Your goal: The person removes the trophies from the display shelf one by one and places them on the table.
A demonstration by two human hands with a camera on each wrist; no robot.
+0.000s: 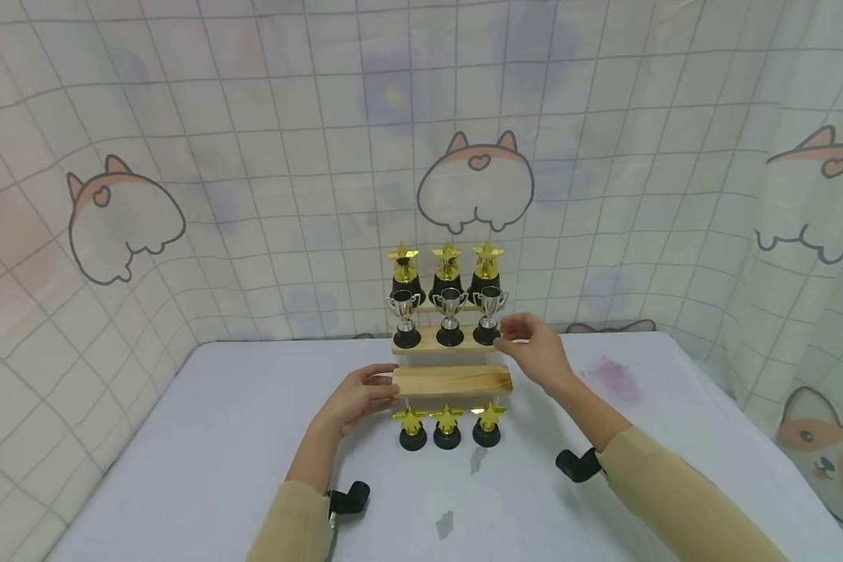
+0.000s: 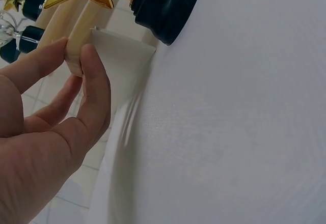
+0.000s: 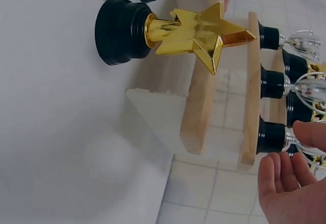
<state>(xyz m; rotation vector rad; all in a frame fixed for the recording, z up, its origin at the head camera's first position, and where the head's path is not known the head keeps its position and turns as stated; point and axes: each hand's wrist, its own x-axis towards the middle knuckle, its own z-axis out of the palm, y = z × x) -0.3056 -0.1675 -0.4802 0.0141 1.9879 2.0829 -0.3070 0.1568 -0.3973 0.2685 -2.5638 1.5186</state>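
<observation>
A stepped wooden shelf stands on the table. My left hand [image 1: 362, 396] pinches the left end of its lowest board [image 1: 453, 382] between thumb and fingers. Beside the right end of the middle board [image 1: 428, 340], my right hand [image 1: 538, 353] holds a silver trophy cup [image 1: 489, 304] low down, with thumb and curled fingers on either side. Two more silver trophy cups [image 1: 450, 306] stand left of it in a row. Behind them, gold star trophies [image 1: 446, 265] fill the top board. In the right wrist view, the cup's black base [image 3: 271, 136] sits on the board.
Three gold star trophies [image 1: 446, 428] with black bases stand on the white table [image 1: 253, 453] in front of the shelf. A patterned cloth wall [image 1: 288, 195] rises close behind the shelf. Grey patches [image 1: 445, 524] mark the table near the front.
</observation>
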